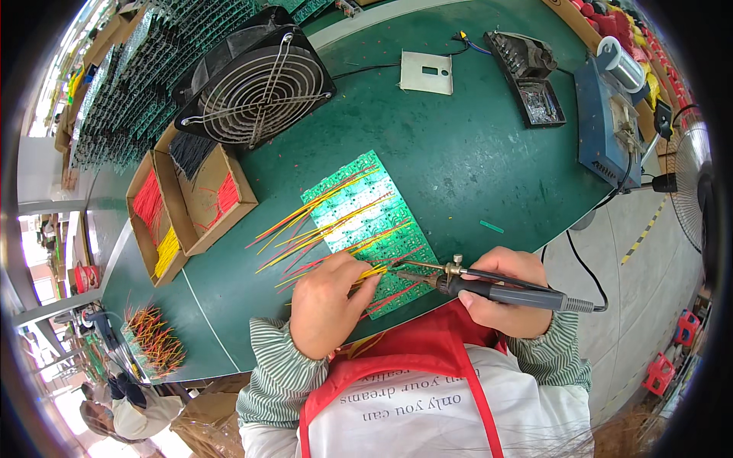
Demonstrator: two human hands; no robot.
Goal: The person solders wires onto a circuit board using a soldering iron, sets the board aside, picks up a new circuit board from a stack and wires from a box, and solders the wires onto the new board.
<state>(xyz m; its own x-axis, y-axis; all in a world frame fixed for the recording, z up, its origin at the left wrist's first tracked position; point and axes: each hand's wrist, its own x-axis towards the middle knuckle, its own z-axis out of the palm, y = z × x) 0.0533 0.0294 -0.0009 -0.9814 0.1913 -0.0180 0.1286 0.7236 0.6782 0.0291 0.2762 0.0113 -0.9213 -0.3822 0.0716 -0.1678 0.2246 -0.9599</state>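
A green circuit board panel (356, 200) lies on the green table in front of me, with rows of red and yellow wires (324, 229) sticking out to its left. My left hand (328, 301) is over the panel's near left part, thumb and fingers pinching yellow wires (372, 272) against the board. In my right hand (508, 286) is a soldering iron (500, 293) with a black handle, held sideways. A thin feed tube with a brass fitting (456, 263) runs along it. The iron's tip points left and reaches the board close to the pinched wire ends; exact contact is too small to tell.
A cardboard box (246, 200) of red, yellow and black wires stands left, below a black fan (263, 88). A wired bundle (155, 341) lies near left. Far right are an iron stand (531, 76), a blue solder feeder (607, 126) and a white plate (426, 73). Another person (137, 412) is lower left.
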